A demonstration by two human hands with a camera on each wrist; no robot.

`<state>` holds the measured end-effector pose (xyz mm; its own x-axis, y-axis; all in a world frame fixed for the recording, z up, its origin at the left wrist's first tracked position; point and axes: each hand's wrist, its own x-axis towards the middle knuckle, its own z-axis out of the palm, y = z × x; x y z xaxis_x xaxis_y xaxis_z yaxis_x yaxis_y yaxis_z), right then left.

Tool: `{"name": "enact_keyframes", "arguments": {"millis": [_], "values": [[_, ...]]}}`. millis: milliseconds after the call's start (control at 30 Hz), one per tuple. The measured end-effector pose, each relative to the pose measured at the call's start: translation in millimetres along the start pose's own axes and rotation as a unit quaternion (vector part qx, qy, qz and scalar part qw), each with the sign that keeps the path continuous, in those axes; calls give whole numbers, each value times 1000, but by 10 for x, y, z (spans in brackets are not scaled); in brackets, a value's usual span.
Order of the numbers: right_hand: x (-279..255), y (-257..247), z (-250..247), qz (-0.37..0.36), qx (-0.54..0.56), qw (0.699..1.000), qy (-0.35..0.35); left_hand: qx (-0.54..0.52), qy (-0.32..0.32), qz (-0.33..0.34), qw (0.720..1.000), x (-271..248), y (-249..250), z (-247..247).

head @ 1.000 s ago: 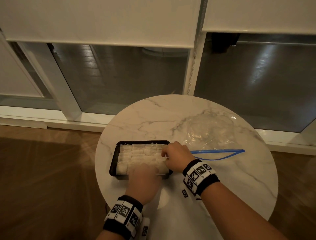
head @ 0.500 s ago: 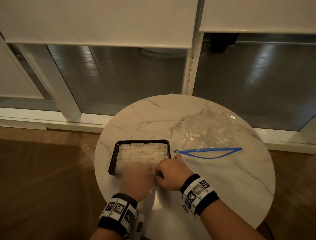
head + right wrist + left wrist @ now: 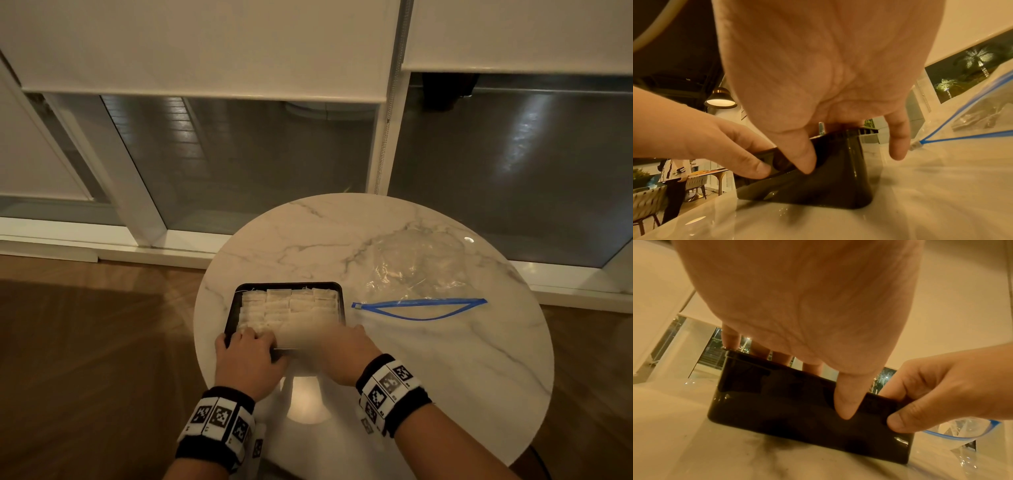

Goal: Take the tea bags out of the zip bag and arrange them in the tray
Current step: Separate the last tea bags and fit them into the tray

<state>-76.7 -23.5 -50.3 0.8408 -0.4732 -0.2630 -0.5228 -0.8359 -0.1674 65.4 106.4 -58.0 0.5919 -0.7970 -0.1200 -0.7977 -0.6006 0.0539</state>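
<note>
A black tray [image 3: 287, 284] on the round marble table holds rows of white tea bags [image 3: 287, 305]. My left hand [image 3: 248, 344] grips the tray's near left corner. In the left wrist view its thumb presses the outer wall [image 3: 777, 402] and its fingers reach over the rim. My right hand [image 3: 329, 341], blurred in the head view, holds the near wall further right. There its thumb lies on the wall [image 3: 828, 186], and its little finger hangs outside the right corner. The clear zip bag [image 3: 418, 270] lies open to the right, apart from both hands.
The marble table [image 3: 445, 359] is small and round; the tray sits close to its left and near edges. The bag's blue zip strip [image 3: 418, 305] gapes just right of the tray. Behind the table are glass doors with white blinds, and wooden floor surrounds it.
Both hands have come back from over the tea bags to the tray's near wall, and the left has slid to the left corner. The tray and zip bag stay in place.
</note>
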Motion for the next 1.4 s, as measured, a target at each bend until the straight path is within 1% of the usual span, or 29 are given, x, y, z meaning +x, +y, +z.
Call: {"name": "enact_keyframes", "arguments": {"millis": [133, 267, 400, 533, 633, 1000, 1400], "values": [[-25, -23, -18, 3, 1, 1000, 3, -21, -16, 1, 1000, 0, -3, -9], [-36, -77, -14, -1, 27, 999, 34, -29, 1, -1, 1000, -5, 4, -32], [-42, -121, 7, 9, 40, 999, 12, -39, -22, -3, 999, -28, 41, -31], [-34, -141, 16, 21, 44, 999, 1, -50, -15, 12, 999, -47, 80, -25], [-15, -150, 20, 26, 48, 999, -4, -35, -25, 13, 999, -46, 90, -14], [-14, -186, 30, 32, 56, 998, 17, -21, -53, 1, 998, 2, 105, 9], [24, -181, 63, 36, 50, 998, 15, -12, -54, 6, 998, 9, 94, -4]]}}
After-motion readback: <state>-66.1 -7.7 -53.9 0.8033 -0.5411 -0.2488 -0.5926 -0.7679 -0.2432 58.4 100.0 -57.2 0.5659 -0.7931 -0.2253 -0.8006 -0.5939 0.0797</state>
